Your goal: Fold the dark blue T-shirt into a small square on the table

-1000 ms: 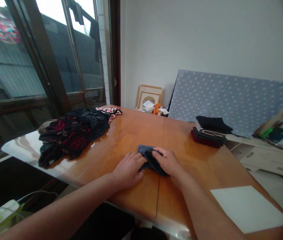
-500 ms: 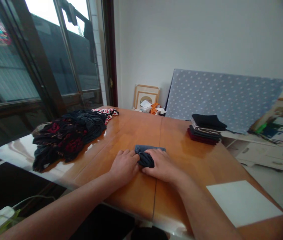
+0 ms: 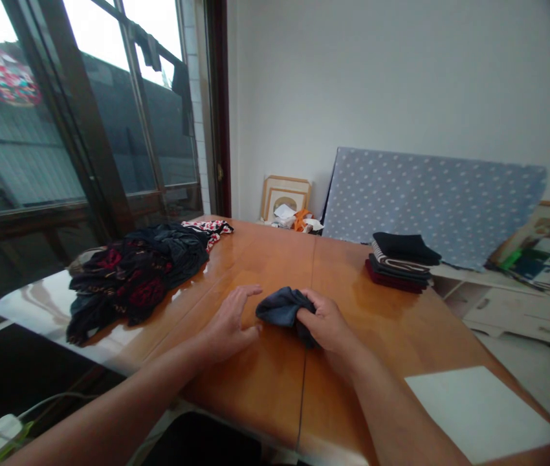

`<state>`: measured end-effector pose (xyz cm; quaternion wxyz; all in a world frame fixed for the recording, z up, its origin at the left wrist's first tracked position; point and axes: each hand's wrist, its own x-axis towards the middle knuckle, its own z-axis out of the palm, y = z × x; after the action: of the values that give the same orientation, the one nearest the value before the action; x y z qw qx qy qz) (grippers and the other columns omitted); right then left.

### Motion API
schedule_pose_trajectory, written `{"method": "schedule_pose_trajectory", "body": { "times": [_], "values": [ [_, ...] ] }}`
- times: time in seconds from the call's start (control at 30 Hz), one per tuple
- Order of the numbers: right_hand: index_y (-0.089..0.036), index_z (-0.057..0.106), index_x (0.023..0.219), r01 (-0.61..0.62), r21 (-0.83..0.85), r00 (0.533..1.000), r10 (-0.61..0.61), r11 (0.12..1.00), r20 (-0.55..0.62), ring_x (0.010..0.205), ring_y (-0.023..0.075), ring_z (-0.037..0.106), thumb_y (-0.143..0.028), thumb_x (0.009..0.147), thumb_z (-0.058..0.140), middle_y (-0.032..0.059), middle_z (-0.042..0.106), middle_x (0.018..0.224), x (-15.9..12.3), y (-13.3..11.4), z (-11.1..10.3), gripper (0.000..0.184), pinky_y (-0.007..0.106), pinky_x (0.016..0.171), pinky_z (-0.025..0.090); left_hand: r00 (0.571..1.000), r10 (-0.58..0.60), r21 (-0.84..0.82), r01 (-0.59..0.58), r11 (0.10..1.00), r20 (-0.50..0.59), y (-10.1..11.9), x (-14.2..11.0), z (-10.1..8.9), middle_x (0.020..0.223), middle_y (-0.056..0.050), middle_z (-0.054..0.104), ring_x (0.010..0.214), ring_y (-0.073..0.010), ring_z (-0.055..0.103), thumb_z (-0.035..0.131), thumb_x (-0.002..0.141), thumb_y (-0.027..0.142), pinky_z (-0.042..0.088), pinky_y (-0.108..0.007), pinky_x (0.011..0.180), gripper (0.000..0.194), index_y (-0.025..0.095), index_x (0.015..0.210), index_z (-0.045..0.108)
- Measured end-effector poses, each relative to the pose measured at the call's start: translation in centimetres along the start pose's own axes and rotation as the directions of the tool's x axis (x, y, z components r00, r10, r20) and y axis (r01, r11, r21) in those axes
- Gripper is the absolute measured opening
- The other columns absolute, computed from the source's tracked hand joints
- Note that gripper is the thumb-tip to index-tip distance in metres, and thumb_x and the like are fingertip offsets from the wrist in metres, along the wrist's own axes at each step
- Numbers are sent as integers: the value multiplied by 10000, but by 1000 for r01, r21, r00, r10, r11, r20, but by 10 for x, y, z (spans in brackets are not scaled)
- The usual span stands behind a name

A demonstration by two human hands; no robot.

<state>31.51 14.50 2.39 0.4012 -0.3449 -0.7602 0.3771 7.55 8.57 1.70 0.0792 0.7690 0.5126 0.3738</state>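
Observation:
A small bundle of dark blue-grey cloth (image 3: 279, 308) is over the middle of the wooden table (image 3: 260, 259); its exact kind of garment does not show. My right hand (image 3: 326, 318) grips its right side, thumb in front and fingers behind. Just left of the cloth, my left hand (image 3: 233, 327) is apart from it, with thumb and fingers spread and nothing in them. Part of the cloth hangs below my right fingers. Whether the bundle touches the tabletop I cannot tell.
A heap of dark clothes (image 3: 139, 272) lies at the left, and a stack of folded clothes (image 3: 398, 262) stands at the back right. Near the right edge is a white sheet (image 3: 483, 411). Behind the table leans a dotted grey-blue panel (image 3: 430, 194).
My left hand has let go of the cloth and moved a little left, opening its fingers. My right hand has lifted and turned the cloth, which was lying flatter. The view has tilted slightly up.

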Motion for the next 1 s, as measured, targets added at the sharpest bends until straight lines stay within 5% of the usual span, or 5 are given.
{"method": "schedule_pose_trajectory", "body": {
  "times": [0.17,0.37,0.67,0.83,1.0],
  "values": [
    [-221,658,1024,-86,319,996,83,944,21,857,177,626,-280,807,534,-3,689,944,-1,-9,0,257,274,755,499,991,70,43,-75,996,110,24,13,-6,1542,-148,384,1418,-327,352,780,671,312,297,-506,1162,1011,217,1531,257],
    [-204,662,1049,-179,449,984,153,875,94,848,198,652,-348,802,600,16,699,949,-1,-10,-2,292,297,748,538,967,-39,-202,92,975,251,40,31,-7,947,-35,670,860,-194,630,581,828,243,492,-294,746,256,179,1073,618],
    [-217,664,1086,-223,507,966,118,833,231,856,202,666,-368,810,640,22,707,971,-6,-20,-1,315,311,752,541,957,-120,-273,193,942,263,58,55,-16,817,-8,660,765,-171,596,670,797,389,433,-253,650,251,167,913,658],
    [-211,628,1062,-98,424,994,110,900,-3,983,214,638,-422,835,619,49,694,1064,-2,-24,-17,310,337,877,505,979,-126,-186,156,970,163,65,76,-35,794,-5,650,774,-180,596,649,801,356,442,-269,674,195,168,854,648],
    [-216,606,1081,25,270,952,60,963,-301,1037,218,597,-463,859,595,72,658,1157,1,-17,-25,332,343,904,467,983,-150,-166,167,972,108,68,93,-62,834,-22,681,799,-203,626,650,798,367,470,-294,703,222,163,883,676]
  ]
}}
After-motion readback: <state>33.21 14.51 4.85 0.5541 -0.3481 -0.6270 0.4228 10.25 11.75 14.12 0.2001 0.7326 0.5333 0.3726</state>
